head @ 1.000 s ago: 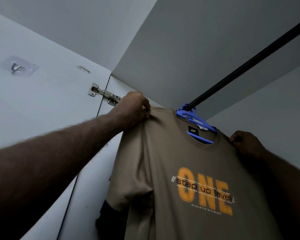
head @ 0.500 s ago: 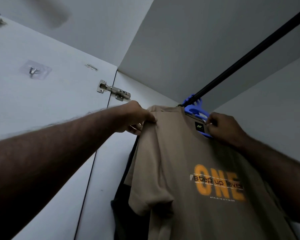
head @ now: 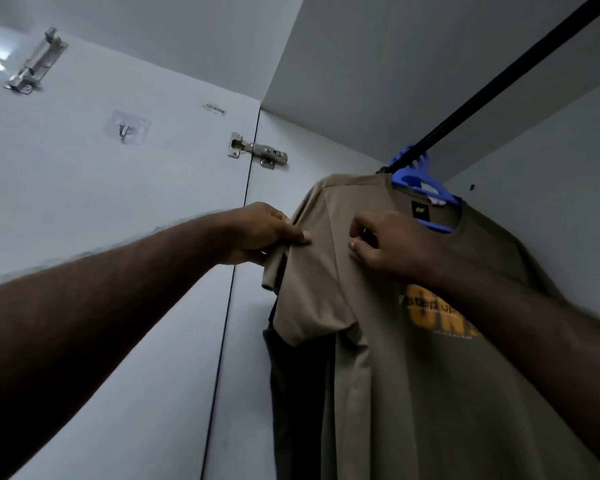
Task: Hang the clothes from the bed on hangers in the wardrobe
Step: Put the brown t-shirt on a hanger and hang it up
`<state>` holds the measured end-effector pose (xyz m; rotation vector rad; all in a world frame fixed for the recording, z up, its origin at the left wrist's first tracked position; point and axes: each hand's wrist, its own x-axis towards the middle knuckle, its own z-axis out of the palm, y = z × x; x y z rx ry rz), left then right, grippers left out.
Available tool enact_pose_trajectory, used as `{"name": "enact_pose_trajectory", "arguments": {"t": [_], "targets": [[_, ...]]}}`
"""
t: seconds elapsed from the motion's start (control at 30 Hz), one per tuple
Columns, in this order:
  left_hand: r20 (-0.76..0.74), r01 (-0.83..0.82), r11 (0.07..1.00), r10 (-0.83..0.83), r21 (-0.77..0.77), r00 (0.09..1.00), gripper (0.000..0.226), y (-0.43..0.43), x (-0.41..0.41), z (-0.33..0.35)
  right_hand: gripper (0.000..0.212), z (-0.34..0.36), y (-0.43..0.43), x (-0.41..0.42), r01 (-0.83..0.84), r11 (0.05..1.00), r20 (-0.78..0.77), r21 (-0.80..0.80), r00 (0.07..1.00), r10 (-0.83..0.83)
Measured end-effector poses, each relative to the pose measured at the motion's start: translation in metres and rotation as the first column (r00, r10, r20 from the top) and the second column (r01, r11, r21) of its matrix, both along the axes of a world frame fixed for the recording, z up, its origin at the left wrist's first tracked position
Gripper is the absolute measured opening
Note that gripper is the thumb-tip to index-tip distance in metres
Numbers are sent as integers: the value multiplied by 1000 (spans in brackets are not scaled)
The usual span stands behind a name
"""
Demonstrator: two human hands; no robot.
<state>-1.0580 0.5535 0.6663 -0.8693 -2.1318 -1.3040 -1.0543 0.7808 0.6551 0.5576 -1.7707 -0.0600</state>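
Pinching the tan T-shirt [head: 395, 375], limp and likely light, at its shoulder seam, my left grip [head: 267, 233] steadies it on the blue hanger [head: 426, 188] under the wardrobe rail [head: 499, 81]; my right grip [head: 388, 244] curls against the chest, pinch uncertain.

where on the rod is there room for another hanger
The rod is bare from the blue hangers rightward to the frame edge. Its left end is crowded: hangers, tan t-shirt, dark garment behind, left hand and right hand on it.

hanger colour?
Blue; the hanger shows best in the head view.
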Motion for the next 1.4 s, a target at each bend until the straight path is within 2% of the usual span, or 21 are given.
{"name": "enact_pose_trajectory", "arguments": {"t": [0.2, 0.4, 0.5, 0.6, 0.77, 0.87, 0.93, 1.0, 1.07, 1.1, 1.13, 1.17, 1.23, 1.27, 1.33, 1.37, 1.4], "targets": [[-100, -319, 948, 317, -3, 943, 21, -44, 22, -10, 12, -33, 0, 8, -49, 998, 79, 33, 996, 47], [-210, -426, 895, 446, 135, 870, 11, -62, 45, -12, 24, -33, -12, 31, -104, 995, 117, -6, 988, 104], [-284, -409, 907, 421, 102, 862, 15, -64, 54, -17, 29, -30, -23, 39, -115, 993, 138, 13, 984, 112], [-268, -391, 917, 397, 78, 878, 23, -63, 59, -23, 32, -25, -34, 39, -124, 992, 159, 24, 980, 119], [-226, -345, 929, 367, 134, 902, 37, -64, 63, -21, 45, -25, -49, 30, -69, 995, 226, 68, 973, 52], [-248, -282, 943, 321, 180, 914, 40, -62, 67, -20, 44, -30, -57, 19, -134, 991, 249, 27, 961, 124], [-281, -206, 953, 264, 221, 923, 41, -56, 73, -21, 42, -32, -60, 17, -310, 939, 335, -152, 877, 344], [-322, -134, 967, 201, 218, 925, 41, -42, 81, -24, 51, -30, -64, 23, -448, 778, 400, -441, 678, 617], [-377, -118, 980, 172, 161, 910, 43, -21, 86, -28, 69, -23, -61, 32, -443, 594, 414, -671, 441, 796], [-403, -121, 986, 156, 111, 902, 43, -10, 88, -30, 83, -20, -57, 39, -437, 528, 417, -729, 328, 847], [-417, -121, 992, 127, 41, 900, 40, 2, 91, -34, 91, -17, -52, 44, -437, 505, 431, -744, 262, 863], [-417, -105, 993, 77, -44, 905, 35, 13, 93, -39, 86, -15, -46, 49, -461, 491, 440, -739, 221, 870], [-454, -73, 981, -16, -177, 891, 22, 30, 94, -50, 55, -12, -35, 57, -509, 510, 429, -694, 275, 860], [-536, -99, 980, -11, -175, 844, 18, 36, 92, -56, 44, -11, -30, 59, -500, 546, 414, -672, 358, 837], [-730, -190, 981, 100, -42, 677, 15, 42, 84, -72, 33, -9, -18, 62, -454, 601, 393, -658, 473, 788], [-778, -221, 975, 162, 30, 608, 18, 40, 78, -80, 24, -9, -13, 64, -427, 623, 400, -655, 504, 766], [-787, -253, 965, 208, 69, 581, 27, 40, 71, -91, 19, -10, -6, 67, -395, 647, 409, -652, 536, 739]]}}
